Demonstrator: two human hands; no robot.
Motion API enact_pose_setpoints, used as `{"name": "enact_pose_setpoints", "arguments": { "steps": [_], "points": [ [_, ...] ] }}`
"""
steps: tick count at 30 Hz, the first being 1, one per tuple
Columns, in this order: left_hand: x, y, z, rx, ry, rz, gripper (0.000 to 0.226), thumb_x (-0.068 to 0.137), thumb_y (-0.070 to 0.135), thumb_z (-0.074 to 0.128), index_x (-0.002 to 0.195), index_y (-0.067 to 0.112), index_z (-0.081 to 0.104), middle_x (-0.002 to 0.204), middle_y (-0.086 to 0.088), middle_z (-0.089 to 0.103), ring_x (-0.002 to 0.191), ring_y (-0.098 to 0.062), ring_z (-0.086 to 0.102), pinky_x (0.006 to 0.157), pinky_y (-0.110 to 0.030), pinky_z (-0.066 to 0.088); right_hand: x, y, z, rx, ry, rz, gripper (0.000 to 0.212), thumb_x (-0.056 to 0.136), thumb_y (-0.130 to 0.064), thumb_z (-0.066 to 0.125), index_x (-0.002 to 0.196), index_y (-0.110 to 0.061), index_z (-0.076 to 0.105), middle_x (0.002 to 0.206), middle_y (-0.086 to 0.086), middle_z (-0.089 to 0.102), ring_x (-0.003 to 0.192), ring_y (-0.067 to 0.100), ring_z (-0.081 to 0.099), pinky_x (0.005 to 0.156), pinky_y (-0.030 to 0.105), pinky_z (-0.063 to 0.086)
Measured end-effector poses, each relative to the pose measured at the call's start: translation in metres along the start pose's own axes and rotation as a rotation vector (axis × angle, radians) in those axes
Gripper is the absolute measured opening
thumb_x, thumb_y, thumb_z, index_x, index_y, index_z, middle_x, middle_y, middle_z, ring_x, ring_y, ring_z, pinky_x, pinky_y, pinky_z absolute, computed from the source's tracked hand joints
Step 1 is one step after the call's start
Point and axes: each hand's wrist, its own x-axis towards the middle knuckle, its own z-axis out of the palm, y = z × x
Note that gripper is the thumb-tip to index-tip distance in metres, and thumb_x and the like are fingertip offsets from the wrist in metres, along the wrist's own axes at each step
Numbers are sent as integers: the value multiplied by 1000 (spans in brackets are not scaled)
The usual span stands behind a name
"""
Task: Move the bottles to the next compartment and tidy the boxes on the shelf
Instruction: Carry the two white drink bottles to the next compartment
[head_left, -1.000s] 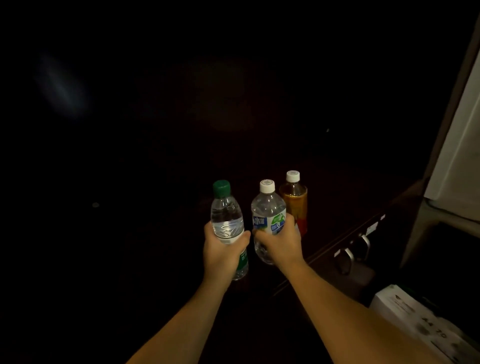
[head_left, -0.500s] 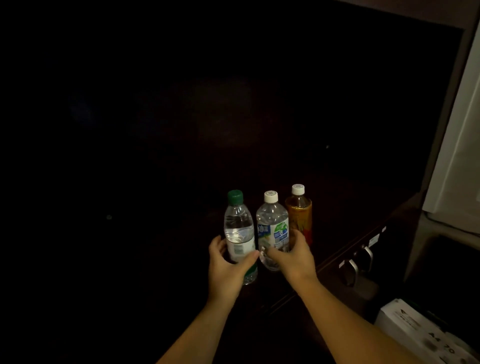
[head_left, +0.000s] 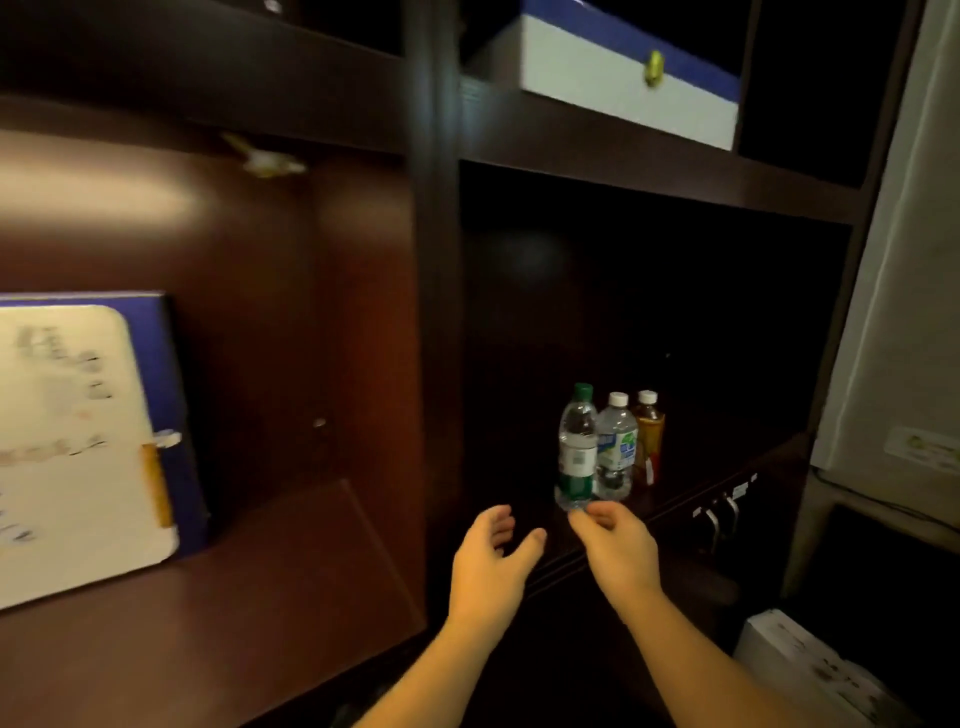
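Observation:
Three bottles stand side by side in the right compartment of a dark wooden shelf: a clear green-capped bottle (head_left: 576, 447), a clear white-capped bottle (head_left: 616, 449) and an amber white-capped bottle (head_left: 649, 434). My left hand (head_left: 491, 564) hovers in front of them, fingers apart, holding nothing. My right hand (head_left: 615, 543) is just below the bottles' bases, fingers loosely curled and empty. A blue-and-white box (head_left: 88, 431) leans in the left compartment. Another white box with a blue lid (head_left: 623, 78) lies on the shelf above the bottles.
A vertical divider (head_left: 434, 291) separates the two compartments. Drawer handles (head_left: 719, 512) sit under the right compartment. A white carton (head_left: 800, 670) lies on the floor at the lower right, beside a pale appliance wall (head_left: 904, 312).
Both hands have let go of the two water bottles and drawn back toward me. The view has swung left and up, now showing the left compartment and upper shelf.

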Motion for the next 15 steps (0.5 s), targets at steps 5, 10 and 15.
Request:
{"name": "enact_pose_setpoints", "arguments": {
  "steps": [5,10,15],
  "points": [
    [-77,11,-150,93,19,45,51,75,47,71,119,24,58,115,9,62,103,-2,58,86,-20,49,-111,-59,80,-27,-51,-88,30,79,-41,68,101,-21,71,82,-17,63,76,3,57,71,30,41],
    [-121,17,-319,227,266,24,43,75,42,73,111,20,65,106,8,67,96,-1,62,83,-18,46,-200,-114,192,4,-273,-143,32,80,-43,67,105,-22,70,84,-16,63,78,3,57,63,28,40],
    [-159,10,-475,264,607,-57,45,76,33,75,114,12,63,110,-5,67,98,-15,62,86,-29,47,-263,-151,291,31,-478,-201,39,79,-42,69,112,-20,68,85,-15,60,80,7,57,62,23,40]
  ]
}}
